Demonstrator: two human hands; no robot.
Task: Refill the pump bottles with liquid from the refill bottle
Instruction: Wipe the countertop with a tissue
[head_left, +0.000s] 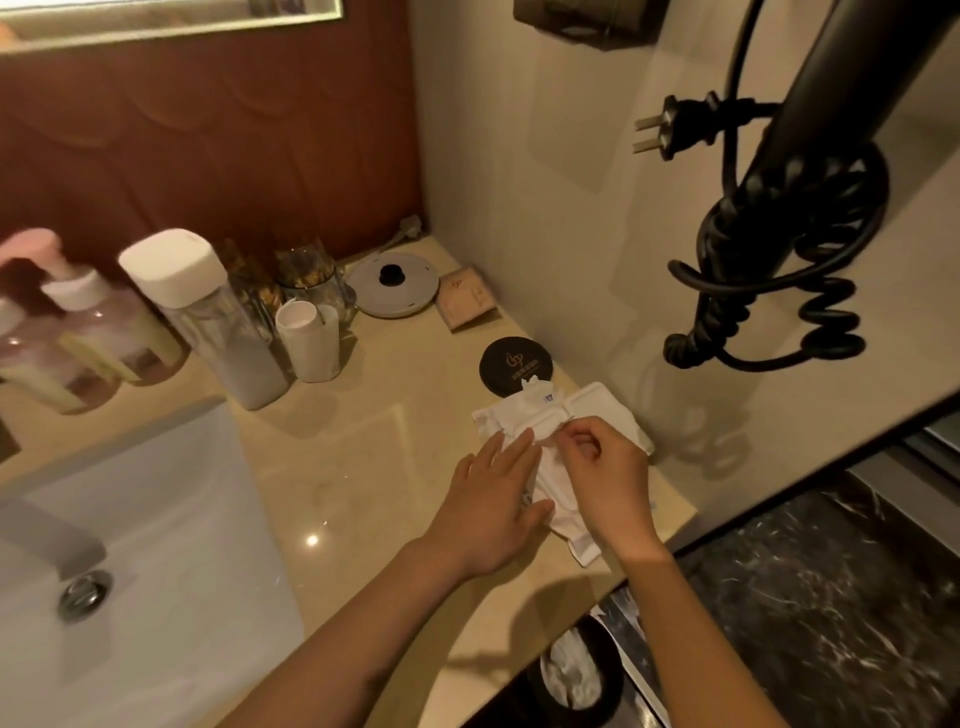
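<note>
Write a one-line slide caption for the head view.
Left hand presses a white packet on the counter while the right hand pinches its flap; pump bottles stand beside the sink.

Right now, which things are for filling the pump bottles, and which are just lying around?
For the job: pump bottles, tall white-capped bottle.
Just around: white packet, white cup, black coaster, hair dryer, kettle base.
</note>
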